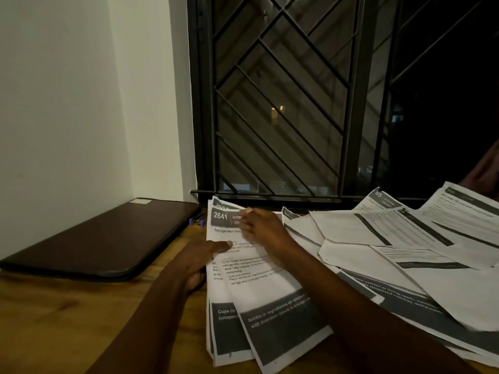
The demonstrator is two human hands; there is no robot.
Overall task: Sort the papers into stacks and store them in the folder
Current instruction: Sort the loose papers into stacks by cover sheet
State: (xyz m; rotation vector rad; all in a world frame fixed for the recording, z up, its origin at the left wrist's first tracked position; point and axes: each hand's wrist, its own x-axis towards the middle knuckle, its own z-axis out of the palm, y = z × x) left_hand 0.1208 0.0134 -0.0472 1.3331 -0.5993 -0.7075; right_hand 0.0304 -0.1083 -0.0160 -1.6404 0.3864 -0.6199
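**Stack not squared: risk of slippage and mixing**

Nearest us, on the table, the lower end of the stack is fanned out. Its corners lie askew, and one sheet is turned across the others. We judge that lifting it in this state would let sheets slide out or crease.

The left hand holds the stack's left edge, thumb laid on top and fingers curled at the side. The right hand rests on the top sheet by its header, fingers close together and bent. We cannot tell whether they pinch the sheet or only press it. If they only press, a pull could drag the sheet beneath along with it.

To the right, the loose papers overlap one another and touch the stack. The right forearm lies across them, so a sweep could scatter them or mix them into the sorted pile.

Farther left, the folder lies closed, apart from the stack. A blue clip sits between the two and could snag sheets slid that way. Behind stands the barred window.
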